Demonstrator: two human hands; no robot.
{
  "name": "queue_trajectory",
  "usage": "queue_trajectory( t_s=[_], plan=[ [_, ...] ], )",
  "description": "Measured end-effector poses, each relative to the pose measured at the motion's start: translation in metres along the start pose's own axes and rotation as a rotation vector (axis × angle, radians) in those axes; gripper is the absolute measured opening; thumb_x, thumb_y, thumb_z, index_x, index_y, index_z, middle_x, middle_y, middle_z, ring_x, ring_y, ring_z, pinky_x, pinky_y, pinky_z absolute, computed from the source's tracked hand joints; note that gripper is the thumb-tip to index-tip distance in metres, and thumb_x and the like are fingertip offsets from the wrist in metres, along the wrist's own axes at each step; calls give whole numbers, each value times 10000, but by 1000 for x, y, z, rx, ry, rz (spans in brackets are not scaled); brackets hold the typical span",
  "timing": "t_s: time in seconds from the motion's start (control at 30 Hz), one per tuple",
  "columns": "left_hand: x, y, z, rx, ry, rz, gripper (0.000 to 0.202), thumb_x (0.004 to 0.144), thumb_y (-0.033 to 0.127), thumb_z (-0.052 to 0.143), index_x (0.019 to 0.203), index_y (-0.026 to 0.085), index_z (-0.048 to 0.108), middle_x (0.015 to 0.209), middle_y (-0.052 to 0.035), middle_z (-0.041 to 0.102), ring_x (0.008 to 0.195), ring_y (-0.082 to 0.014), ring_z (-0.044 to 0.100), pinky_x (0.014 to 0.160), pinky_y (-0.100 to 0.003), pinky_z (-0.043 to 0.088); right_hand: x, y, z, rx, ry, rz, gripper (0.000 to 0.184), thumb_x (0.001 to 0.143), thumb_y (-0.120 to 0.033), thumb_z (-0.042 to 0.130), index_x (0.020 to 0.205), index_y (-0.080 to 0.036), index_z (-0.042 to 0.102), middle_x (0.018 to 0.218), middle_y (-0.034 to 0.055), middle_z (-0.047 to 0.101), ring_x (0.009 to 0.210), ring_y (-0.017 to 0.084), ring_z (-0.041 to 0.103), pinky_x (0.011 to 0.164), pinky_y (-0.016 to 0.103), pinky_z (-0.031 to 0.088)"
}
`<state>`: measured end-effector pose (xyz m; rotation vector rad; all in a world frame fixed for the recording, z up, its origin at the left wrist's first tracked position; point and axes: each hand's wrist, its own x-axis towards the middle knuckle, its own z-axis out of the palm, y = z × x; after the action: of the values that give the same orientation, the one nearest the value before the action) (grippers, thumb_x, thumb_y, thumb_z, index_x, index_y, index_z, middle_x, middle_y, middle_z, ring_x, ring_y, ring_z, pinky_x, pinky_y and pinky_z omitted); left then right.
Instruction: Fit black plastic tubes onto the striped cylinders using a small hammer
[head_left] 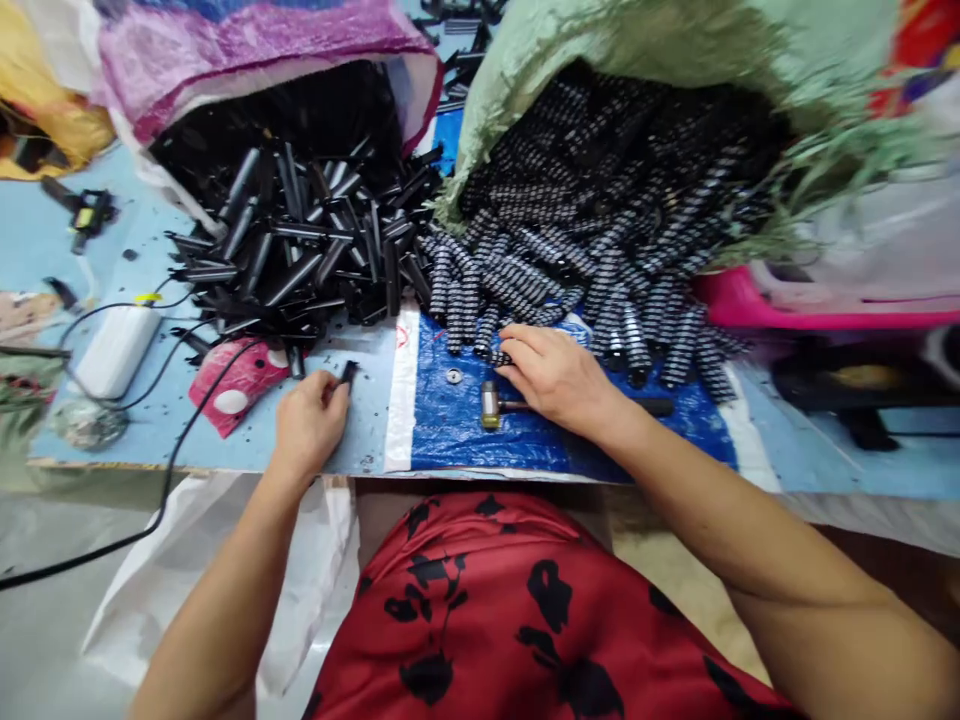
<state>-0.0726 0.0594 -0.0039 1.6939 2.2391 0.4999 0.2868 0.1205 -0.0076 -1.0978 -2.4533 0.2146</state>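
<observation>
Sits at the front edge of the worktop (360, 440), both arms out over it. With the left hand (307, 420), pinches a short black piece (348, 373) between thumb and forefinger, grip clenched on its lower end. The piece is down on the pale surface just in front of the heap of plain black tubes (300, 250) that spills from the purple sack (247, 50) at the back left.

With the right hand (555, 378), reaches to the near fringe of the heap of ribbed sleeves (600, 220) pouring out of the green sack (600, 40). Grip released, fingers stretched flat, tips touching one ribbed sleeve (499, 357) at the front of that heap without closing round it. Covers with the palm most of a small hammer (491, 404) lying on the blue sheet (465, 430) near the front edge, its brass head poking out to the left. Just beyond the head, a round washer (454, 376) on the same sheet.

By the look of it, a picking step: one part from each heap, the left already gripped, the right only touched. Calls for curling the right fingers round that single sleeve and drawing it clear of its neighbours, which lie touching on both sides, while keeping the left pinch firm.

Off at the left edge, a white box (116, 348) with a black cable trailing over the front edge.
</observation>
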Motion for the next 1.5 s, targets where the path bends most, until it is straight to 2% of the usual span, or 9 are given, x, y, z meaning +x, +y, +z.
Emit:
queue_trajectory(
  t_s=[0.13,0.27,0.5,0.63,0.83,0.97,1.1,1.27,1.5],
  plan=[
    [-10,13,7,-590,159,-148,338,792,274,649,1073,235,465,777,10,665,530,-150,556,526,-262,420,-15,-14,-10,816,-38,374,333,1023,-474,556,1161,-175,606,1050,100,724,935,216,703,850,380,568],
    [-26,50,16,-1052,-44,-176,331,820,277,677,1077,241,471,683,54,625,448,-109,494,444,-207,391,-17,-35,-4,1588,-83,798,566,884,-731,632,963,-172,598,829,24,651,649,111,605,593,243,507],
    [-57,108,37,-1027,-329,-76,448,956,583,619,1136,175,648,689,12,646,439,-87,531,442,-199,407,-13,-63,2,1690,152,846,599,861,-760,656,1058,-195,625,563,-91,434,410,57,319,406,190,252],
    [-69,131,52,-1012,-247,30,349,931,527,694,987,182,690,723,6,658,517,-90,555,524,-212,460,-11,-78,6,1764,317,845,569,863,-756,656,1025,-211,631,639,-57,520,498,80,442,474,212,385],
    [-71,154,65,-931,-190,253,248,854,384,800,1009,193,767,835,-12,701,709,-133,600,672,-243,504,-12,-83,12,1498,357,686,570,997,-702,483,1204,-203,665,1256,100,685,1114,211,670,999,370,564],
    [-71,145,54,-941,-221,158,240,854,401,795,912,172,753,745,3,650,643,-112,530,602,-221,456,-33,-58,8,884,268,178,1132,779,-748,764,1661,-259,251,1733,145,204,1605,344,240,1217,502,433],
    [-75,137,49,-943,-269,115,309,856,469,797,868,169,722,688,13,596,610,-105,492,562,-214,421,-44,-41,2,480,256,-175,1074,889,-488,787,1699,-243,127,1698,179,291,1589,303,304,1269,502,374],
    [-81,144,50,-1032,-235,53,504,1024,629,478,918,178,677,641,10,546,564,-118,465,538,-237,410,-44,-50,-3,381,345,-209,1048,878,-493,794,1675,-129,218,1568,228,468,1501,314,454,1233,468,447],
    [-84,143,54,-1188,-262,-46,372,978,551,644,1063,202,742,1021,-31,734,922,-139,629,859,-229,506,-46,-64,-2,301,389,-275,980,917,-445,764,1666,-118,222,1506,238,506,1470,308,495,1167,447,527]
  ],
)
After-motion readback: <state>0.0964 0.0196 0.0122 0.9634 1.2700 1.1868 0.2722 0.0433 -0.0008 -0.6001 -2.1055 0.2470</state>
